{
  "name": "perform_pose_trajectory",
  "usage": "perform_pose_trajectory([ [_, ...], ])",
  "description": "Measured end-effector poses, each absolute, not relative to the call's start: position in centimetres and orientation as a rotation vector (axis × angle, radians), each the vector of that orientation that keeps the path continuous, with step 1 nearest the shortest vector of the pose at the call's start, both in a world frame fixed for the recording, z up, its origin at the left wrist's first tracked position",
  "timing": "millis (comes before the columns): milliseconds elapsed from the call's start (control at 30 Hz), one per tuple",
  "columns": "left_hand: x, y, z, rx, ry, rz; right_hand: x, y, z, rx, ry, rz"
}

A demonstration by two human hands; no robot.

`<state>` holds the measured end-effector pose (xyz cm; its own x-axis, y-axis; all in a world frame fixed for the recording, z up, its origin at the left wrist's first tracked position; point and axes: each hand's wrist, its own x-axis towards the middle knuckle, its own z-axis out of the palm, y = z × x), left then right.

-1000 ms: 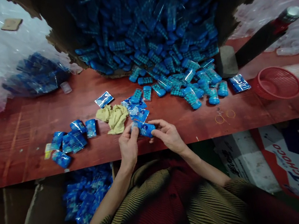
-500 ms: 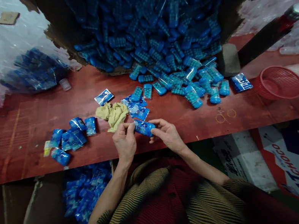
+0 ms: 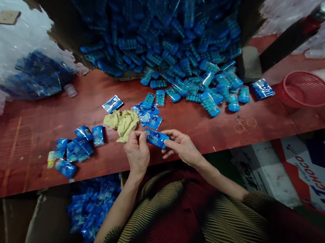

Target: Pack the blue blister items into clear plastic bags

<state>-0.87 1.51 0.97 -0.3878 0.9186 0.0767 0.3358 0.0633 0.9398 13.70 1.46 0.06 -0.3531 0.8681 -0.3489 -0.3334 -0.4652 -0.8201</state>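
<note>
Head view: left hand (image 3: 137,153) and right hand (image 3: 182,147), each grip pinching 1 end of glossy blue packet (image 3: 157,138), held between them near front edge of smooth red worktop (image 3: 181,118). Crumpled, matte yellow-green cloth (image 3: 122,123) beyond left hand; round, ribbed red basket (image 3: 305,90) far right.

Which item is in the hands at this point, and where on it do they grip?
A blue packet: left hand at one end, right hand at the other.

Two hands — left (image 3: 137,153), right (image 3: 183,146) — pinch a blue packet (image 3: 157,138).
</note>
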Motion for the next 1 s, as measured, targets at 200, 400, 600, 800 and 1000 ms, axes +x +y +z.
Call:
perform_pose_trajectory([
  [200,-0.6,1.2,0.6,1.305,1.756,1.285,13.0,1.2,0.1,-1.151,-0.991,1.808],
  [400,-0.4,1.3,0.5,1.215,1.702,1.261,13.1,1.2,0.2,-1.228,-1.084,1.772],
  [600,-0.5,1.8,0.8,1.064,1.636,1.311,13.9,1.4,0.0,-1.082,-0.961,1.954],
  [800,0.2,1.9,0.8,0.470,1.347,1.185,13.5,1.0,-0.8,-1.204,-1.159,1.650],
  [1000,0.8,1.5,1.0,0.349,1.256,1.222,13.5,0.6,-0.7,-1.231,-1.286,1.534],
])
